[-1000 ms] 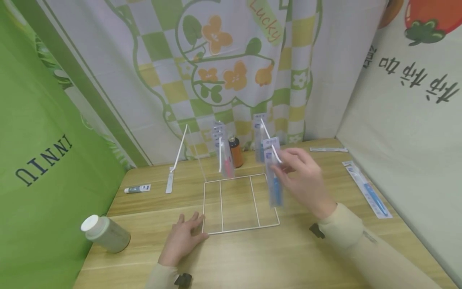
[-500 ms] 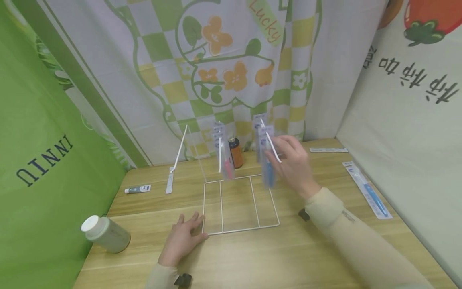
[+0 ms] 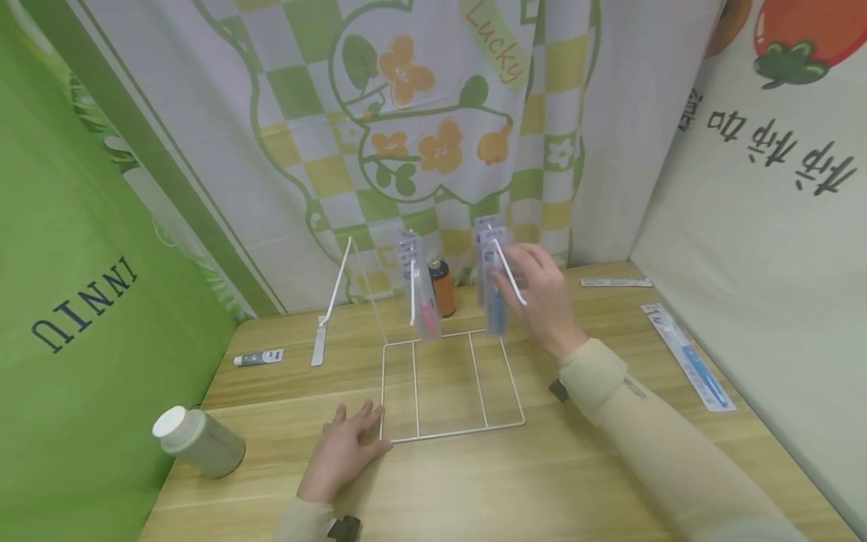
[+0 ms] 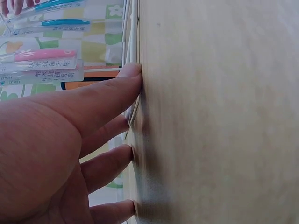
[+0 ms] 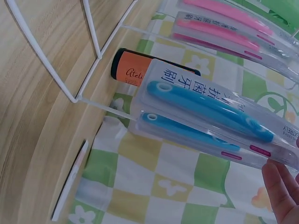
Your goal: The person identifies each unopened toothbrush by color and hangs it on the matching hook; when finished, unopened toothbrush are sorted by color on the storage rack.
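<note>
A white wire rack [image 3: 454,433] with long hooks stands on the wooden table. At its front left corner my left hand [image 3: 344,452] rests with spread fingers, the thumb [image 4: 110,95] against the base wire in the left wrist view. My right hand [image 3: 540,297] pinches the upper part of a packaged blue toothbrush [image 3: 497,312] on the right hook [image 3: 509,272]. Behind it hangs another packaged blue toothbrush [image 5: 187,135], close alongside in the right wrist view. Packaged pink toothbrushes [image 3: 428,316] hang from the middle hook. The left hook [image 3: 338,282] carries none.
An orange bottle [image 3: 443,290] with a dark top stands behind the rack. Left of it lie a small tube [image 3: 259,357] and a flat white strip [image 3: 318,342]; a green-grey jar [image 3: 203,444] is nearer. Another packaged blue toothbrush [image 3: 691,361] and a thin pack [image 3: 616,282] lie right.
My right hand has moved back and left along the right hook, sliding the packaged blue toothbrush toward the one behind. The left hand has stayed at the rack's corner.
</note>
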A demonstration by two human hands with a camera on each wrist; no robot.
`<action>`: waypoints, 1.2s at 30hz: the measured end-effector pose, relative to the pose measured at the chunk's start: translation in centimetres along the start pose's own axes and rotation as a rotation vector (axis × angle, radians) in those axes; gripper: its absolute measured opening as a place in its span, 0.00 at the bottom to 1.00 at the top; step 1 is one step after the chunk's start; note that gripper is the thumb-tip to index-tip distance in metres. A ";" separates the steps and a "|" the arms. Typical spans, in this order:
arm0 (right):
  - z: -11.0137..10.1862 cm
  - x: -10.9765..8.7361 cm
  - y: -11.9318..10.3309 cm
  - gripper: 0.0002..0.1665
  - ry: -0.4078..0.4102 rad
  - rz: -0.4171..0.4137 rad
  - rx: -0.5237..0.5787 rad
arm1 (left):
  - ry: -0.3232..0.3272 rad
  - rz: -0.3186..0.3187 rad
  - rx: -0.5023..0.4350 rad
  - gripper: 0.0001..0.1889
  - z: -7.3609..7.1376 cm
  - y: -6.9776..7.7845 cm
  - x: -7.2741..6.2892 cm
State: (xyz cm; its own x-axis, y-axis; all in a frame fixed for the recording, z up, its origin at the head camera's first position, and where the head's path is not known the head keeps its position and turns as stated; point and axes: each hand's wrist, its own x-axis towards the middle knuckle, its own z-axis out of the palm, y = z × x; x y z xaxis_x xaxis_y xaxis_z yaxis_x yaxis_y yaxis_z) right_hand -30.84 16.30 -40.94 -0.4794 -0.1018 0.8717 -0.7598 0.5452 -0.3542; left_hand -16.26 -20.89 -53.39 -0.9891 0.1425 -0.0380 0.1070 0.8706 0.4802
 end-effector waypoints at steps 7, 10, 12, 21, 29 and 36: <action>0.4 0.3 0.4 0.21 0.012 0.011 -0.016 | -0.007 -0.007 -0.002 0.34 0.0 0.1 -0.2; 0.6 0.4 0.6 0.21 0.015 0.016 -0.020 | -0.005 -0.004 0.000 0.34 0.0 0.0 -0.1; 0.6 0.4 0.7 0.22 0.016 0.018 -0.031 | -0.003 -0.002 0.002 0.34 0.0 0.0 -0.1; 0.7 0.6 0.7 0.22 -0.001 0.044 -0.057 | 0.002 -0.005 -0.019 0.34 0.0 0.1 -0.1; 0.8 0.6 0.8 0.23 0.008 0.031 -0.074 | 0.001 0.001 -0.010 0.34 0.0 0.1 -0.1; 0.9 0.6 0.9 0.23 0.025 0.001 -0.081 | -0.001 -0.013 -0.024 0.34 0.1 0.1 -0.2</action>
State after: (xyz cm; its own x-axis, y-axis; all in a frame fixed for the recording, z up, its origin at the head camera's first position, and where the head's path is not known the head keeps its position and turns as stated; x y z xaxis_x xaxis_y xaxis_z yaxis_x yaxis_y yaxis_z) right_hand -32.16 15.96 -41.03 -0.4685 -0.0810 0.8797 -0.7208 0.6109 -0.3276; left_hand -16.02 -20.85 -53.40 -0.9902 0.1322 -0.0453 0.0921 0.8609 0.5004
